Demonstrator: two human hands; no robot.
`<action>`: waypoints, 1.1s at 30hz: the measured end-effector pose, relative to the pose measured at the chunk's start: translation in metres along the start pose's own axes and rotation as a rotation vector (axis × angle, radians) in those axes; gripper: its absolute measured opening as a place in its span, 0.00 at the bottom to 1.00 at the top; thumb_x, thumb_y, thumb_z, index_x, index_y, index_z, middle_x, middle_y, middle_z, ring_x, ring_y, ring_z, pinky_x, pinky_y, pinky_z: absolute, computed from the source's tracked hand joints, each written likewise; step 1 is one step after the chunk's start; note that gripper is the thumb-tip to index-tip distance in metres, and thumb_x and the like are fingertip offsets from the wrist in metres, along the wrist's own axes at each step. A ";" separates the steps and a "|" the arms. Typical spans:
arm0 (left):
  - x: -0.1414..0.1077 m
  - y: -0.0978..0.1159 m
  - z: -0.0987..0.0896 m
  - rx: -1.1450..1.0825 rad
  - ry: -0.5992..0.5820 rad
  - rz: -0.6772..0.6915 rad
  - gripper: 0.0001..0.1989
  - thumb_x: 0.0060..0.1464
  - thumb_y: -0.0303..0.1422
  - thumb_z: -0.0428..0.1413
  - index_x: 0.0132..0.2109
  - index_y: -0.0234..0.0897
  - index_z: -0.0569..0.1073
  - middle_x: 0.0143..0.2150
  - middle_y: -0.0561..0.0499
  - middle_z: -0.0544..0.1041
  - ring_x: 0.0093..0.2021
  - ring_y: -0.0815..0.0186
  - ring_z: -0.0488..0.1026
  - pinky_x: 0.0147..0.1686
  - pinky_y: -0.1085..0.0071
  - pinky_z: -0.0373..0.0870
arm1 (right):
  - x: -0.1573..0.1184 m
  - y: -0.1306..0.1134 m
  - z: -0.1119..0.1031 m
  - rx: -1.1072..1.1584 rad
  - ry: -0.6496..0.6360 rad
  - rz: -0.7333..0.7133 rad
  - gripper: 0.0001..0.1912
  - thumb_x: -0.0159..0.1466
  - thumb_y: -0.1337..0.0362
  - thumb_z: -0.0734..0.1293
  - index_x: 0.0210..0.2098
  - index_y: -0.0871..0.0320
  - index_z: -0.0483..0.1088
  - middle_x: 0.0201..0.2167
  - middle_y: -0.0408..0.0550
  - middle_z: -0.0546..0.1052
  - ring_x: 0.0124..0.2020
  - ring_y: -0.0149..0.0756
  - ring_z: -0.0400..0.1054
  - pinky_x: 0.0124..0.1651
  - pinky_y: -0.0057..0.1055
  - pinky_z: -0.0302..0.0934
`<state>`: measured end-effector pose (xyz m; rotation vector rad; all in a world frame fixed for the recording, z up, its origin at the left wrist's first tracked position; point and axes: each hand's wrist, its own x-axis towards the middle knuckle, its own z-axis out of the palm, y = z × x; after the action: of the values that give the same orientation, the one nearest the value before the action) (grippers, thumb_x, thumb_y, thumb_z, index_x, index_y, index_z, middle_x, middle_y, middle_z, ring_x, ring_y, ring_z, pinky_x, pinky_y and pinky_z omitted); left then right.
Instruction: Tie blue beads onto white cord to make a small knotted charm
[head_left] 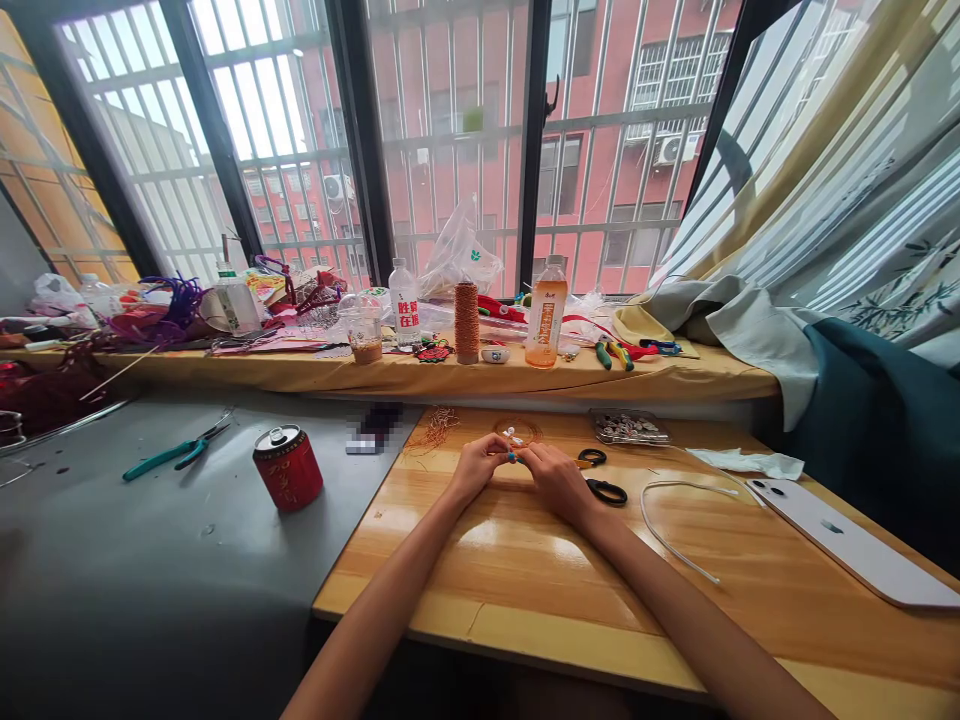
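Blue, a tiny bright bit [512, 457] of it, right at my fingertips, low over the wooden table [525, 570]. My left hand [477, 468] has it in a pinch, thumb and finger drawn tight; my right hand [556, 482] comes in close beside it, fingers curled, though its tips are tucked away and I can't tell what they grip. Light stuff, I'd judge, next to no weight, hard and smooth enough to skid off if squeezed crookedly (blink and it's on the floor). Best hold: the very edges, with the pads rather than the nails.

Just beyond my knuckles, a coil [534, 428] of thin brown strand lies in loose rings, probably springy, with small white bits [512, 434] inside. Scissors [609, 492] sit right by my right hand, black loops smooth and rounded. Out to the left, a wiry, frizzy tangle [439, 428]; out to the right, a clear box [631, 427] packed with lumpy pieces, a white cord [679, 548] bent in a round-backed curve, a crumpled tissue [748, 463] and a flat, glossy phone [855, 545].

Farther left, on dull grey, a red can [288, 470] and teal pliers [176, 455]. Up on the cloth-covered ledge [300, 374], a ridged brown spool [466, 322] stands upright near a plastic bottle [547, 318].
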<state>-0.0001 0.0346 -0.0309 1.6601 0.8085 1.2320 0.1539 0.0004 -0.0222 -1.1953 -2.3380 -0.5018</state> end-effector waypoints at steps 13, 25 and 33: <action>-0.001 0.003 -0.001 0.042 -0.060 -0.156 0.13 0.41 0.38 0.54 0.31 0.32 0.67 0.18 0.58 0.63 0.14 0.79 0.54 0.13 0.80 0.49 | -0.003 0.004 0.002 0.005 0.015 0.000 0.11 0.59 0.73 0.54 0.38 0.61 0.65 0.31 0.49 0.71 0.33 0.36 0.63 0.35 0.29 0.53; -0.002 0.003 -0.001 0.085 -0.076 -0.139 0.13 0.42 0.39 0.53 0.27 0.30 0.69 0.20 0.55 0.65 0.14 0.79 0.53 0.14 0.79 0.48 | -0.002 0.002 0.002 0.005 -0.007 0.080 0.09 0.61 0.70 0.54 0.35 0.60 0.64 0.31 0.49 0.70 0.32 0.34 0.64 0.32 0.27 0.55; -0.001 0.003 -0.001 0.065 -0.080 -0.133 0.15 0.44 0.40 0.52 0.29 0.29 0.70 0.20 0.55 0.66 0.14 0.78 0.54 0.14 0.79 0.50 | -0.003 0.005 0.006 0.045 0.060 0.007 0.10 0.60 0.72 0.53 0.39 0.61 0.62 0.30 0.49 0.70 0.32 0.35 0.64 0.34 0.29 0.57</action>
<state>-0.0019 0.0326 -0.0282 1.6683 0.9024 1.0513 0.1581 0.0045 -0.0280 -1.1515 -2.2822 -0.4741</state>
